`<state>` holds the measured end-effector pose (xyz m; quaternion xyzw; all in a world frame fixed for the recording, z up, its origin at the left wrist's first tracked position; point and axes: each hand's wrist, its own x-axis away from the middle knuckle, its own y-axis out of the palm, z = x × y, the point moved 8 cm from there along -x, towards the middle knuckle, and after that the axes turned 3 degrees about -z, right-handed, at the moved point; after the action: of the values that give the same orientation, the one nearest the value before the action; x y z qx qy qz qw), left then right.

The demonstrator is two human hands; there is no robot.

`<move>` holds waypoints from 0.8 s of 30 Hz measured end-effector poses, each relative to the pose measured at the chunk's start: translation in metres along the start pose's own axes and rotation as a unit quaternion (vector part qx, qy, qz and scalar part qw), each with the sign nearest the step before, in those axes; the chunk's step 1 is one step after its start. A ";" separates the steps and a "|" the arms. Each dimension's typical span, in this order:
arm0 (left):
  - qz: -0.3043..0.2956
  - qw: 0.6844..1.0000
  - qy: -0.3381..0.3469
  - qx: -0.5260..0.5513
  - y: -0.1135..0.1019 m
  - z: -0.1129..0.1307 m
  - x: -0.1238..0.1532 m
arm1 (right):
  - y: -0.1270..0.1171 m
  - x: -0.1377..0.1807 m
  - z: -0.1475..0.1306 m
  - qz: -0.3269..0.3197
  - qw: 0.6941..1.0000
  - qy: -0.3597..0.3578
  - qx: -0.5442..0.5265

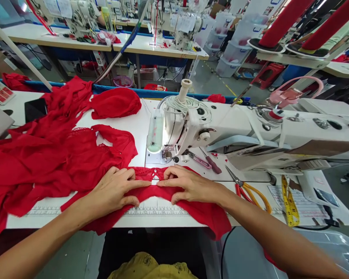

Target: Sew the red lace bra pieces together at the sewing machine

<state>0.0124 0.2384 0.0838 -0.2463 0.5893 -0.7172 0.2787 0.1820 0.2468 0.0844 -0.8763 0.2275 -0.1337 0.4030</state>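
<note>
A red lace garment piece [200,211] lies across the front of the white sewing table [139,124], over a printed ruler strip. My left hand [116,190] rests flat on it with fingers stretched toward the middle. My right hand [186,184] presses on it from the right, fingertips pinched near the left hand's at a small gap in the lace edge. Just behind them stands the white sewing machine [250,131] with its lit needle area [167,155].
A heap of red fabric [46,155] covers the table's left side. Orange-handled scissors [250,192], a yellow tape measure [289,205], tweezers and a small screwdriver [212,162] lie right of my hands. Red thread cones [282,21] stand upper right. Other sewing stations stand behind.
</note>
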 end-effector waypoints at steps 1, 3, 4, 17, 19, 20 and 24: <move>-0.006 1.000 0.000 -0.005 0.001 -0.001 0.000 | 0.001 0.001 0.001 0.001 1.000 -0.004 -0.002; -0.015 1.000 -0.003 -0.014 0.001 -0.002 0.000 | 0.002 0.002 0.004 0.001 1.000 -0.011 -0.007; -0.017 1.000 -0.005 -0.019 0.001 -0.002 0.000 | 0.002 0.002 0.005 0.000 1.000 -0.013 -0.009; -0.042 0.999 -0.017 -0.027 -0.003 -0.001 0.000 | 0.005 0.006 0.012 -0.027 0.999 0.017 -0.038; -0.042 0.998 -0.012 -0.039 -0.002 -0.001 0.000 | 0.006 0.005 0.013 -0.027 0.999 0.019 -0.037; -0.043 0.998 -0.007 -0.049 -0.002 0.001 0.001 | 0.005 0.005 0.013 -0.027 0.999 0.020 -0.035; -0.043 0.992 0.031 -0.114 -0.002 0.012 0.001 | 0.003 0.004 0.011 -0.021 0.999 0.010 -0.035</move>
<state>0.0191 0.2296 0.0878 -0.2791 0.6644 -0.6641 0.1993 0.1889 0.2501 0.0755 -0.8930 0.2174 -0.1434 0.3672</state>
